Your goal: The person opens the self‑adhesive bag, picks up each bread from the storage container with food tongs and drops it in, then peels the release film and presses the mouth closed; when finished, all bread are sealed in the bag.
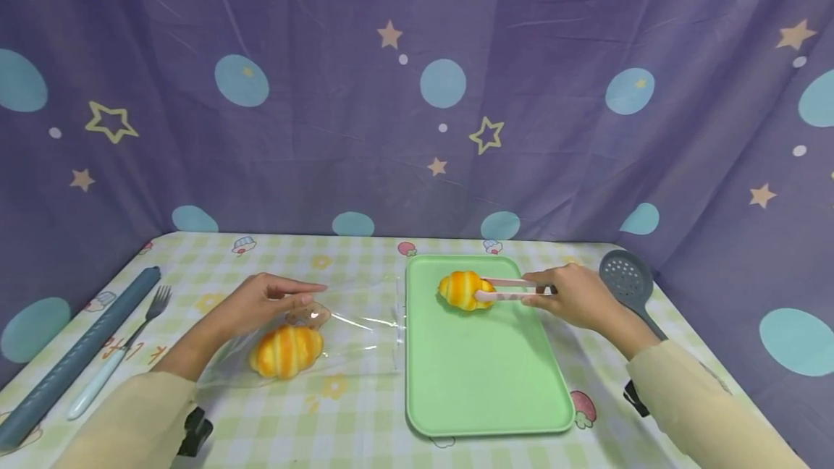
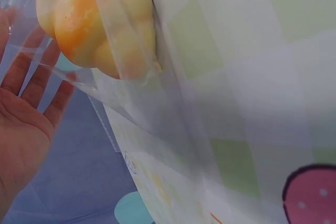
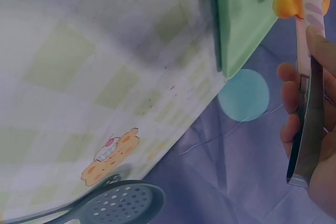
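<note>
Fingers of the right hand (image 1: 573, 297) grip tongs (image 1: 511, 296) at a roll (image 1: 461, 290), likely light, squashy, best held mid-body; the left hand (image 1: 257, 302) extends its fingers by a clear bag (image 1: 365, 339).

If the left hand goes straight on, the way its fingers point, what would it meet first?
The left hand would probably meet the clear bag first, then the green tray; height is unclear, so it might pass above.

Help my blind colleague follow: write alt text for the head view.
The right hand holds tongs at an orange-striped bun over a green tray. The left hand extends its fingers beside another bun under clear plastic.
</note>
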{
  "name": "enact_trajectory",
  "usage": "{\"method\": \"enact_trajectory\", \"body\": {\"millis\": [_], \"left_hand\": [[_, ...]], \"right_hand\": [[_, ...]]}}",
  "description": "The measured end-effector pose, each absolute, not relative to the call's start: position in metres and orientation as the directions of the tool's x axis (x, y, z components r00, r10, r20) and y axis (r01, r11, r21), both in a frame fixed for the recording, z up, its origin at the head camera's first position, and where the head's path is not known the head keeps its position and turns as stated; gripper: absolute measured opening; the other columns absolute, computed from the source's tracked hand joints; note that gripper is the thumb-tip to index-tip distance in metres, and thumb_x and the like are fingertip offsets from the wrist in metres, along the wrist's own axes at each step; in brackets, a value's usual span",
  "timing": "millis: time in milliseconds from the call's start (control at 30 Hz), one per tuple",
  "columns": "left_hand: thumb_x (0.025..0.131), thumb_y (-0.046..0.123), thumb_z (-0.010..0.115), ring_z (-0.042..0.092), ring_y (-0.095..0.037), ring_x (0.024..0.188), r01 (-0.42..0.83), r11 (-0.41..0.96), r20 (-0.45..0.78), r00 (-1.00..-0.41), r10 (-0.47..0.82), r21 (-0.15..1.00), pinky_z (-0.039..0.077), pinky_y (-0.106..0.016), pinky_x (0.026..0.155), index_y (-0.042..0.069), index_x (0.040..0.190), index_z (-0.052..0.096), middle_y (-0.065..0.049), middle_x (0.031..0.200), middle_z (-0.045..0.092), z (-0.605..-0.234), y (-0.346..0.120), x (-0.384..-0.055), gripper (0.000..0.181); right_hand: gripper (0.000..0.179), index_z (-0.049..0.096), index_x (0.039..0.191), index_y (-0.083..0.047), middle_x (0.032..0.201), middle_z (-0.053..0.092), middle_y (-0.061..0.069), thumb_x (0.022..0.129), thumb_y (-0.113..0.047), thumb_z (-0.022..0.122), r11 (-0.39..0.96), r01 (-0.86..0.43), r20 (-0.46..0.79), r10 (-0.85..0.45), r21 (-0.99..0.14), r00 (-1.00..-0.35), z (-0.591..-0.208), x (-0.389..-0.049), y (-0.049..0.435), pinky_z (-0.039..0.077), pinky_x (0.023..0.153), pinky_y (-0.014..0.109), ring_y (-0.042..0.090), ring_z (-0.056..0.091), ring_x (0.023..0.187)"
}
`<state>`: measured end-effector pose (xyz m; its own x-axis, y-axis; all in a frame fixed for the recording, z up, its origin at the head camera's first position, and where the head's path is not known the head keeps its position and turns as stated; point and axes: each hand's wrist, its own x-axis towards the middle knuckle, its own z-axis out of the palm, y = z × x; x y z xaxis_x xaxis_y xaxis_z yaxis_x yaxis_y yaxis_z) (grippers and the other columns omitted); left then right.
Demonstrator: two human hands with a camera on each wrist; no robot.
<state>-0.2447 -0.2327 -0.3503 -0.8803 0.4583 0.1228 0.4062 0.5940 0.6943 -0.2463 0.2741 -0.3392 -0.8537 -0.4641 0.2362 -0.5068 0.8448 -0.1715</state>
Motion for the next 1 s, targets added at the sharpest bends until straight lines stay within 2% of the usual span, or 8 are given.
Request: {"method": "enact_trajectory", "body": {"millis": [300, 533, 800, 900, 1000], "left_hand": [[0.101, 0.019, 0.066, 0.067, -0.030, 0.114, 0.400, 0.587, 0.123, -0.883, 0.453, 0.704, 0.056, -0.029, 0.085, 0.009, 0.128, 0.073, -0.012, 0.125, 0.070, -0.350, -0.233, -0.244, 0.029], [0.101, 0.019, 0.066, 0.067, -0.029, 0.113, 0.407, 0.586, 0.128, -0.880, 0.457, 0.701, 0.056, -0.029, 0.085, 0.009, 0.127, 0.073, -0.012, 0.125, 0.071, -0.350, -0.233, -0.244, 0.029], [0.101, 0.019, 0.067, 0.068, -0.026, 0.108, 0.408, 0.585, 0.133, -0.881, 0.455, 0.701, 0.055, -0.027, 0.082, 0.010, 0.126, 0.074, -0.011, 0.124, 0.071, -0.351, -0.234, -0.244, 0.028], [0.101, 0.021, 0.067, 0.068, -0.027, 0.110, 0.410, 0.586, 0.136, -0.881, 0.454, 0.699, 0.055, -0.031, 0.085, 0.011, 0.126, 0.074, -0.010, 0.125, 0.071, -0.350, -0.235, -0.243, 0.029], [0.101, 0.021, 0.066, 0.067, -0.030, 0.115, 0.412, 0.590, 0.140, -0.882, 0.451, 0.695, 0.056, -0.040, 0.090, 0.011, 0.127, 0.074, -0.009, 0.125, 0.071, -0.350, -0.234, -0.243, 0.029]], "right_hand": [[0.039, 0.076, 0.120, -0.008, 0.082, 0.071, -0.015, 0.090, -0.034, 0.078, 0.817, -0.536, 0.268, -0.479, -0.211, -0.836, -0.330, -0.227, 0.265, 0.041, 0.053, 0.024, -0.002, 0.048, 0.060], [0.041, 0.077, 0.119, -0.007, 0.082, 0.070, -0.015, 0.089, -0.036, 0.080, 0.789, -0.529, 0.255, -0.467, -0.313, -0.847, -0.327, -0.215, 0.252, 0.041, 0.052, 0.024, 0.001, 0.049, 0.062], [0.045, 0.075, 0.121, -0.006, 0.081, 0.070, -0.015, 0.091, -0.039, 0.078, 0.743, -0.505, 0.208, -0.463, -0.440, -0.862, -0.322, -0.204, 0.227, 0.039, 0.051, 0.025, 0.006, 0.045, 0.055], [0.044, 0.076, 0.121, -0.007, 0.082, 0.070, -0.015, 0.091, -0.039, 0.078, 0.734, -0.511, 0.201, -0.474, -0.447, -0.857, -0.321, -0.201, 0.216, 0.040, 0.050, 0.025, 0.004, 0.046, 0.055], [0.043, 0.076, 0.120, -0.008, 0.081, 0.070, -0.015, 0.090, -0.039, 0.078, 0.735, -0.514, 0.192, -0.482, -0.442, -0.855, -0.321, -0.200, 0.205, 0.040, 0.050, 0.025, 0.003, 0.046, 0.054]]}}
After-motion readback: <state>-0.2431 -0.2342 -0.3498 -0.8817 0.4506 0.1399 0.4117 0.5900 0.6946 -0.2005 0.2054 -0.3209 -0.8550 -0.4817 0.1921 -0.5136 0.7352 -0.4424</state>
